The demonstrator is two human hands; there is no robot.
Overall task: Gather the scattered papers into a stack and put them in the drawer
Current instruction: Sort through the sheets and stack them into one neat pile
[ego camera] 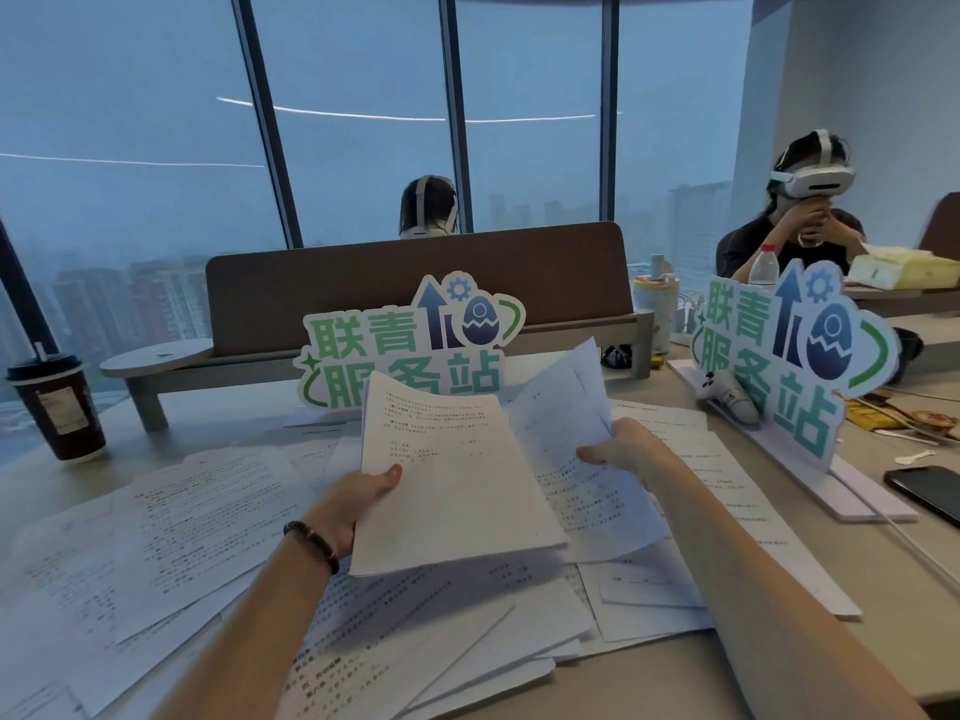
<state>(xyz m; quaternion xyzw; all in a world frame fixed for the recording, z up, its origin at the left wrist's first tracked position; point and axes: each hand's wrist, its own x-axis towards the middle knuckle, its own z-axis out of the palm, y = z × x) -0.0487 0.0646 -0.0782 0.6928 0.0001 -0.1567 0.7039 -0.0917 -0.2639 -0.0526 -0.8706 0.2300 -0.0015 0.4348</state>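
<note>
Head view: the left hand (358,498) pinches a thin stack of white printed papers (452,491) above the counter (878,558); the right hand (621,449) grips more white printed sheets (566,407) beside it. Scattered printed pages (171,517) cover the counter below.

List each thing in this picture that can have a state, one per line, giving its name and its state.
Left hand: grip on a held stack.
Right hand: grip on more sheets.
Held stack: lifted off the desk.
Right sheets: lifted, fanned behind the stack.
Loose papers: scattered on the desk.
Coffee cup: upright, lidded.
Phone: flat, screen dark.
Bottle: upright, capped.
</note>
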